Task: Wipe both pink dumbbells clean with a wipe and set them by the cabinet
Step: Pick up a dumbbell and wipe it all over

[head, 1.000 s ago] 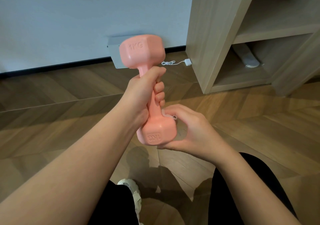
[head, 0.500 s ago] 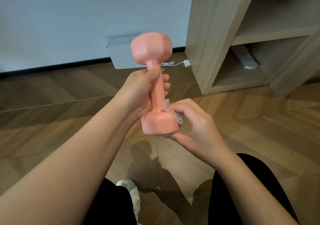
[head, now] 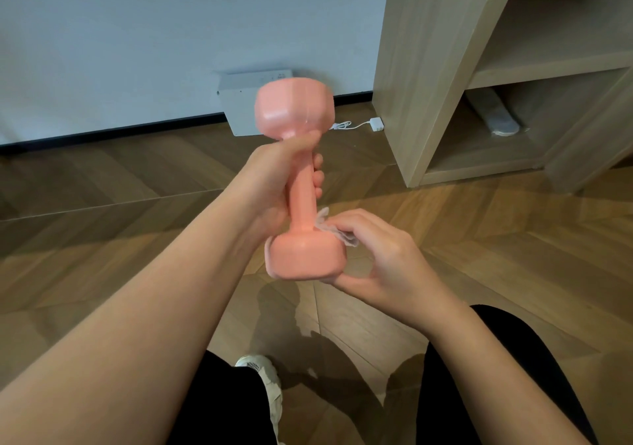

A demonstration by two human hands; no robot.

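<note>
A pink dumbbell (head: 301, 184) stands nearly upright in the air in front of me. My left hand (head: 274, 184) grips its handle from the left, fingers curled round it. My right hand (head: 380, 256) pinches a small white wipe (head: 334, 230) and presses it against the upper right side of the dumbbell's lower head, thumb under that head. Only one dumbbell is in view. The wooden cabinet (head: 424, 74) stands at the upper right.
A white box (head: 239, 105) sits against the grey wall, with a white cable and adapter (head: 375, 124) beside the cabinet. A grey slipper (head: 496, 115) lies on the cabinet's bottom shelf. Wooden floor spreads all around; my shoe (head: 263, 376) and black trouser legs are below.
The dumbbell has turned in my left hand and swung more upright, its top head moving right. My right hand with the wipe has shifted up along the lower head.
</note>
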